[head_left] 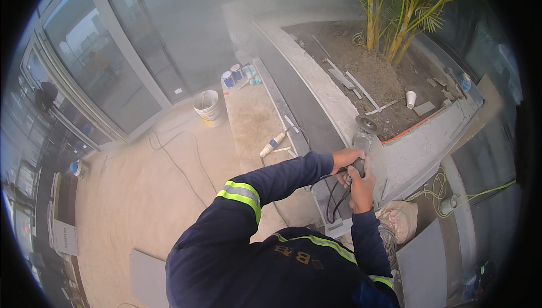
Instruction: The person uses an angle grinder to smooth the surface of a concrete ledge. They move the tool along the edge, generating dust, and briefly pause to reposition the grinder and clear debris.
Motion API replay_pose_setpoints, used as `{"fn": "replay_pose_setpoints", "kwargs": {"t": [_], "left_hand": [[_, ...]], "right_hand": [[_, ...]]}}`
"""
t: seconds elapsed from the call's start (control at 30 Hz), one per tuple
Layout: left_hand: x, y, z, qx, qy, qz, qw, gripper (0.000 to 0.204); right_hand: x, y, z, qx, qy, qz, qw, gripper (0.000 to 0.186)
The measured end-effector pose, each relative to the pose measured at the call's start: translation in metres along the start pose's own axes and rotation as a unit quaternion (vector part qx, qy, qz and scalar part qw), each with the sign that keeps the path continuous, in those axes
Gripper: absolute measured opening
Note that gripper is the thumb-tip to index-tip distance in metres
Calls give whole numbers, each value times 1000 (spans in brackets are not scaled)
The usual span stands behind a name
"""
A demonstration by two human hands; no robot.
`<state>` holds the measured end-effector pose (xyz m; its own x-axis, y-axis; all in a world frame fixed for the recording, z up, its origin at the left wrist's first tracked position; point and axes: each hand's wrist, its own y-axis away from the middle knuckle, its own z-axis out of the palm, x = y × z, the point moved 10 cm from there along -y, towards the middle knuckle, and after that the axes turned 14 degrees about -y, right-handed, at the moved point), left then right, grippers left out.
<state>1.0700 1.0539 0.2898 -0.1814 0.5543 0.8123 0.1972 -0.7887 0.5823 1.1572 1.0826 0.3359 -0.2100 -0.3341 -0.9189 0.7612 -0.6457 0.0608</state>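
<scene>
Both my hands are closed around an angle grinder point(362, 140) above the planter's pale stone ledge point(403, 164). My left hand point(345, 160) grips the tool's body from the left. Just nearer to me, my right hand point(363, 188) is wrapped around its rear end, where a black cord point(329, 206) hangs down. The round grinding disc point(367, 123) points away from me, close to the ledge's inner edge by the soil. Whether the disc touches the stone, I cannot tell. My fingers hide much of the tool body.
Dusty haze hangs over the background. A palm point(395, 20), a white cup point(411, 99) and stone strips lie in the planter soil point(361, 54). Left of it are another power tool point(272, 145), cans point(228, 79) and a bucket point(206, 107). Cables point(183, 134) cross the floor; a sack point(400, 217) stands at right.
</scene>
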Motion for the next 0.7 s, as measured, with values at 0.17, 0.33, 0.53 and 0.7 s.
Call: {"fn": "replay_pose_setpoints", "kwargs": {"t": [0.17,0.33,0.53,0.7], "left_hand": [[12,5,3,81,-24,-16,996,54],[13,2,-3,145,-56,26,988,56],[4,9,-5,18,-111,-55,992,84],[22,4,-36,38,-230,-57,971,40]], "right_hand": [[-4,10,6,-4,-76,28,997,74],[23,9,-5,1,-259,91,961,47],[45,-6,3,-71,-324,166,929,30],[60,-2,30,-12,-351,134,926,40]]}}
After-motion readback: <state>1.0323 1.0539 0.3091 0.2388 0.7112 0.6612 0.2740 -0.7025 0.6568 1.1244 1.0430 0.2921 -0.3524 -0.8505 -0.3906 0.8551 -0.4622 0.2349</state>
